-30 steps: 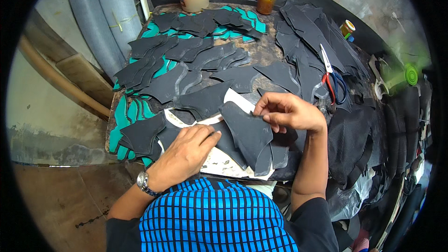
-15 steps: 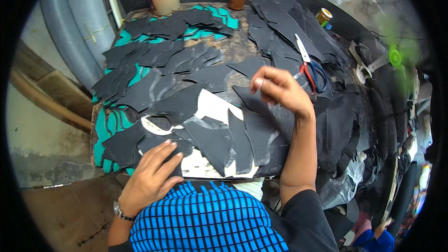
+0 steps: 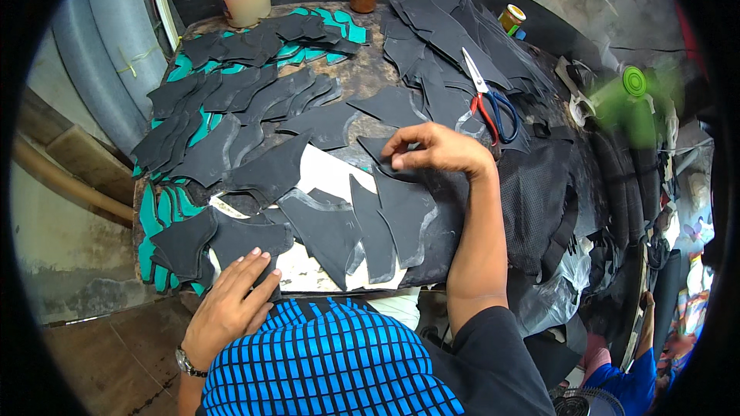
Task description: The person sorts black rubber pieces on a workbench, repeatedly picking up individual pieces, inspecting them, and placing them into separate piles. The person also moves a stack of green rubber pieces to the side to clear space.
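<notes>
Black cut piece (image 3: pixel 385 156), flat, matte, curved edges, pinched by right hand (image 3: pixel 439 150), left hand (image 3: pixel 231 304) open

Worn wooden worktable (image 3: pixel 362 81), grey pipes (image 3: pixel 100 69) at left, stained concrete wall (daylight), brown floor (image 3: pixel 116 362)

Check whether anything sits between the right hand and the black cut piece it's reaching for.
Nothing visible does: the right hand already has its fingers pressed on the black cut piece. The scissors lie apart, farther back on the table.
</notes>
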Demonstrator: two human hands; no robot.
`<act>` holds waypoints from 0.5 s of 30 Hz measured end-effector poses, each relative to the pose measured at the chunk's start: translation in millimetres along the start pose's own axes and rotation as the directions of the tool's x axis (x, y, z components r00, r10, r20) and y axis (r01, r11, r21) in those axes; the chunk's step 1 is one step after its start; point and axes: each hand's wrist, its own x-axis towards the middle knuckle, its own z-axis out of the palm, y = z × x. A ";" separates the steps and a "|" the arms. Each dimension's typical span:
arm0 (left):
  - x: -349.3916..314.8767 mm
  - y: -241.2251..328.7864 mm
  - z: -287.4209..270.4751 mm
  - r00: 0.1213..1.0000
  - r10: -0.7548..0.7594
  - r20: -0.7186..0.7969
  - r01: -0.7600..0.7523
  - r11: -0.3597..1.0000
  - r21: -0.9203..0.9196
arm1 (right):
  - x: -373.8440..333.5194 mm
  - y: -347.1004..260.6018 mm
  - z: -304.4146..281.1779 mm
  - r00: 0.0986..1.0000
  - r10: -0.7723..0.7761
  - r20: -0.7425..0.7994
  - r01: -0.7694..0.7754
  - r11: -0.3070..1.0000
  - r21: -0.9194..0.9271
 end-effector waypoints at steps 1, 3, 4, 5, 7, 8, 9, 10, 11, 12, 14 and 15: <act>1.6 0.1 0.6 1.000 0.011 -0.001 -0.011 1.000 -0.009 | 2.4 -1.5 5.0 0.999 -0.032 0.032 0.033 0.999 -0.022; 4.2 -0.3 1.5 0.999 0.031 -0.014 -0.031 0.999 -0.014 | 5.3 -5.3 11.7 0.996 0.003 0.092 0.006 0.995 -0.104; 5.3 -0.2 2.7 0.999 0.040 -0.024 -0.041 0.999 -0.013 | 7.1 -7.7 13.8 0.995 0.016 0.101 -0.001 0.989 -0.148; 6.1 -0.2 3.8 0.999 0.046 -0.029 -0.046 0.999 -0.016 | 7.7 -10.1 13.5 0.995 0.035 0.090 -0.020 0.988 -0.155; 6.7 -0.3 6.5 0.998 0.046 -0.046 -0.047 0.999 -0.025 | 3.8 -14.3 8.8 0.996 0.037 0.083 -0.026 0.991 -0.132; 6.8 0.0 8.6 0.998 0.044 -0.048 -0.045 0.999 -0.024 | -0.2 -15.9 5.7 0.998 0.054 0.036 -0.052 0.997 -0.063; 7.3 0.3 11.4 0.998 0.041 -0.056 -0.042 0.999 -0.022 | -3.0 -17.6 1.6 0.999 0.033 -0.001 -0.032 0.993 -0.111; 6.9 1.5 14.0 0.997 0.029 -0.067 -0.029 1.000 -0.008 | -5.6 -19.1 -0.5 1.000 -0.014 0.015 0.015 0.996 -0.091; 7.4 1.4 16.4 0.996 0.048 -0.077 -0.048 0.999 0.009 | -6.5 -20.1 -0.1 0.999 0.037 0.004 -0.037 0.993 -0.114; 8.7 0.9 19.2 0.994 0.067 -0.088 -0.065 0.997 0.029 | -5.8 -20.8 2.4 1.000 0.010 0.028 -0.006 0.992 -0.129; 9.3 0.0 22.4 0.991 0.086 -0.105 -0.082 0.996 0.045 | -2.6 -21.1 11.4 0.998 -0.037 0.050 0.046 0.983 -0.180; 9.3 -0.4 23.7 0.990 0.086 -0.111 -0.082 0.996 0.041 | -1.5 -21.1 13.7 0.999 0.013 0.043 -0.005 0.983 -0.186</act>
